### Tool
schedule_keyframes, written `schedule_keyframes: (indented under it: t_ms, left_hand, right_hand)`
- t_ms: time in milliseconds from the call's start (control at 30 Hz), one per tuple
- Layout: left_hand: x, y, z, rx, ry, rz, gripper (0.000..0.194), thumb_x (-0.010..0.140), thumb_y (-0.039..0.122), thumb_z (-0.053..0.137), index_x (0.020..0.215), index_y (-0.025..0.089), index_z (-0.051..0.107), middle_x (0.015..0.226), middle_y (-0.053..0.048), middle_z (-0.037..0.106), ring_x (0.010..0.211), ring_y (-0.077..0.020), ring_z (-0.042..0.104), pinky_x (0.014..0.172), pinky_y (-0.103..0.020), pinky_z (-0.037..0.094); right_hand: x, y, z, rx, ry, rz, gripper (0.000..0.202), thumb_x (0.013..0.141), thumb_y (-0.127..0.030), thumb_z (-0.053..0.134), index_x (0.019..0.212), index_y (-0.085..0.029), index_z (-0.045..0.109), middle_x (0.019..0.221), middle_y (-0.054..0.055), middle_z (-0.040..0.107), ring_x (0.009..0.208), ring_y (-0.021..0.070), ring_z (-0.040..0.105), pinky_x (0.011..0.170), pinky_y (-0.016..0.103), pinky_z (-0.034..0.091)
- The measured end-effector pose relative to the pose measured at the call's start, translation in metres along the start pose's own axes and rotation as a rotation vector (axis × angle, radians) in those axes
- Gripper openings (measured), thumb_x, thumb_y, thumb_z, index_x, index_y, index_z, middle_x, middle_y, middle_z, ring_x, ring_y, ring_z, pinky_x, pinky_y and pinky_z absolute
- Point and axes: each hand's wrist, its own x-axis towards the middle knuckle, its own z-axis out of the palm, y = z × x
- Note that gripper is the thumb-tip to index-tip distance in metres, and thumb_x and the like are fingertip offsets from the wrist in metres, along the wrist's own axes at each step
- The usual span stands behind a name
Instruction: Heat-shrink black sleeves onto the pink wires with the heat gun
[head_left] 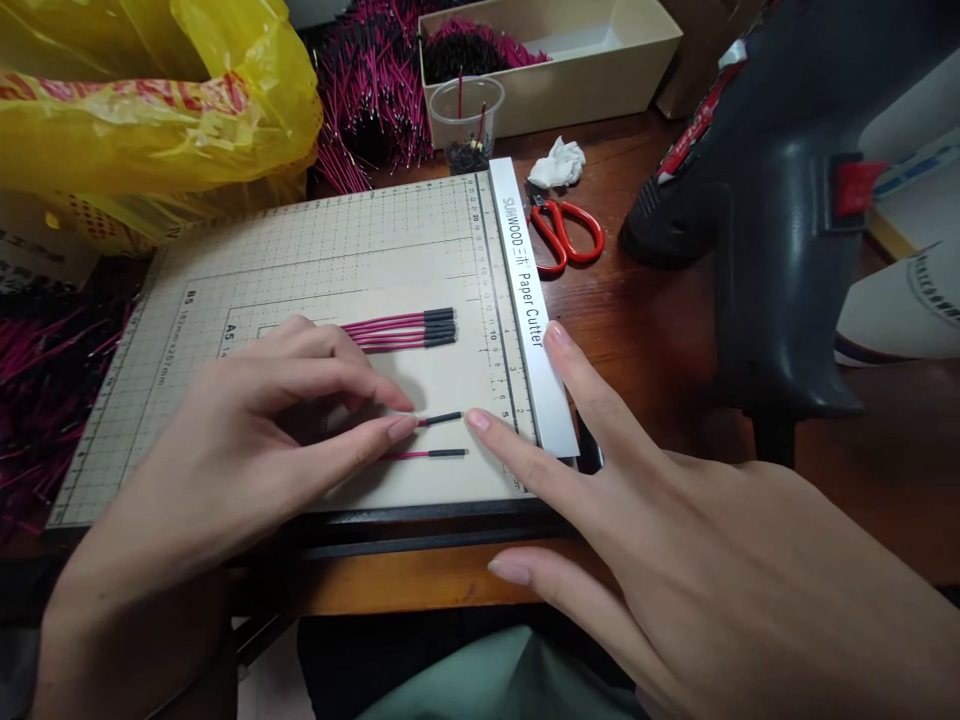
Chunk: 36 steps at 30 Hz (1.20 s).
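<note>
My left hand [300, 410] pinches a thin red wire between thumb and index finger, just above the paper cutter board [300, 260]. A black sleeve [442, 418] covers the wire's right end. My right hand [622, 500] has its fingers spread, with the index fingertip close to the sleeve's tip; whether they touch I cannot tell. Nearer me lies a second red wire [409, 455] with a black end, partly behind my left hand. Beyond my fingers, several red wires with black sleeves [439, 328] lie side by side in a bundle, their left parts hidden by my hand.
Red scissors [566, 235] and crumpled white tissue [559, 163] lie right of the cutter. A clear cup [469, 120] stands behind, before an open box [555, 90]. Piles of red-and-black wires [375, 90] and a yellow bag [165, 120] are at back left. A dark heat gun [772, 220] stands right.
</note>
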Motion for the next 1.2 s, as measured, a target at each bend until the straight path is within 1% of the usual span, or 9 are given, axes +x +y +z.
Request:
schedule_keyframes:
  t_ms: [67, 167, 300, 500, 600, 700, 867, 1033, 1200]
  left_hand:
    - [-0.0004, -0.0014, -0.0001, 0.000, -0.003, 0.010, 0.006, 0.087, 0.038, 0.080, 0.083, 0.040, 0.084, 0.080, 0.011, 0.075, 0.079, -0.0114, 0.065, 0.070, -0.024, 0.048]
    - [-0.0025, -0.0027, -0.0001, 0.005, -0.007, 0.038, 0.009, 0.088, 0.035, 0.077, 0.082, 0.039, 0.083, 0.080, 0.012, 0.075, 0.079, -0.0104, 0.065, 0.071, -0.023, 0.048]
    - [-0.0044, -0.0028, -0.0004, 0.025, -0.025, 0.044, 0.012, 0.088, 0.034, 0.076, 0.080, 0.037, 0.083, 0.078, 0.011, 0.075, 0.078, -0.0105, 0.064, 0.070, -0.023, 0.047]
    - [-0.0019, 0.0021, 0.0015, 0.019, -0.010, 0.014, 0.012, 0.088, 0.036, 0.076, 0.079, 0.036, 0.083, 0.078, 0.010, 0.074, 0.078, -0.0121, 0.063, 0.073, -0.025, 0.046]
    - [-0.0018, 0.0036, 0.0028, 0.012, -0.013, 0.008, 0.012, 0.089, 0.035, 0.075, 0.080, 0.036, 0.083, 0.077, 0.010, 0.073, 0.078, -0.0125, 0.062, 0.073, -0.026, 0.045]
    - [-0.0030, 0.0040, 0.0037, -0.001, -0.010, 0.020, 0.014, 0.091, 0.034, 0.074, 0.080, 0.036, 0.082, 0.078, 0.010, 0.073, 0.079, -0.0131, 0.062, 0.074, -0.027, 0.045]
    - [-0.0024, 0.0048, 0.0050, 0.007, -0.019, 0.012, 0.015, 0.092, 0.035, 0.073, 0.080, 0.036, 0.082, 0.079, 0.011, 0.074, 0.080, -0.0140, 0.063, 0.075, -0.029, 0.044]
    - [-0.0042, -0.0006, 0.0065, 0.023, -0.007, 0.014, 0.013, 0.092, 0.036, 0.074, 0.081, 0.038, 0.082, 0.078, 0.011, 0.074, 0.080, -0.0150, 0.063, 0.075, -0.031, 0.044]
    - [-0.0070, -0.0046, 0.0056, 0.035, -0.004, 0.032, 0.015, 0.093, 0.037, 0.073, 0.080, 0.037, 0.081, 0.079, 0.010, 0.073, 0.081, -0.0155, 0.063, 0.075, -0.032, 0.044]
  right_hand:
    - [0.0010, -0.0007, 0.0009, 0.006, 0.021, 0.019, 0.059, 0.110, -0.050, 0.028, 0.156, -0.033, 0.060, 0.158, 0.029, 0.055, 0.036, 0.0122, 0.055, 0.033, 0.029, 0.035]
    - [0.0015, -0.0022, 0.0001, 0.018, 0.010, 0.037, 0.056, 0.110, -0.050, 0.031, 0.155, -0.035, 0.062, 0.159, 0.028, 0.054, 0.037, 0.0129, 0.056, 0.034, 0.030, 0.038]
    - [0.0006, -0.0032, -0.0029, 0.046, -0.003, 0.045, 0.055, 0.108, -0.055, 0.037, 0.153, -0.037, 0.063, 0.161, 0.027, 0.052, 0.037, 0.0130, 0.057, 0.034, 0.030, 0.040]
    - [0.0008, -0.0008, -0.0022, 0.041, 0.010, 0.025, 0.057, 0.109, -0.055, 0.034, 0.153, -0.035, 0.064, 0.161, 0.030, 0.050, 0.039, 0.0143, 0.059, 0.035, 0.031, 0.042]
    - [0.0008, 0.0002, -0.0023, 0.024, 0.015, 0.016, 0.059, 0.109, -0.057, 0.033, 0.155, -0.035, 0.062, 0.161, 0.029, 0.050, 0.035, 0.0125, 0.054, 0.034, 0.031, 0.040]
    - [0.0003, -0.0004, -0.0028, 0.000, 0.032, 0.024, 0.060, 0.106, -0.063, 0.039, 0.155, -0.036, 0.061, 0.160, 0.028, 0.052, 0.032, 0.0112, 0.050, 0.033, 0.032, 0.038]
    - [0.0016, -0.0015, -0.0016, 0.001, 0.024, 0.028, 0.065, 0.100, -0.069, 0.051, 0.152, -0.032, 0.064, 0.160, 0.031, 0.050, 0.038, 0.0131, 0.056, 0.034, 0.029, 0.037]
    - [0.0009, 0.0029, -0.0041, 0.030, 0.017, 0.013, 0.063, 0.101, -0.066, 0.051, 0.152, -0.032, 0.064, 0.161, 0.031, 0.049, 0.037, 0.0127, 0.056, 0.035, 0.030, 0.039]
    - [-0.0004, 0.0027, 0.0004, 0.028, 0.030, 0.026, 0.062, 0.100, -0.067, 0.051, 0.151, -0.033, 0.065, 0.161, 0.030, 0.050, 0.034, 0.0116, 0.051, 0.035, 0.030, 0.035]
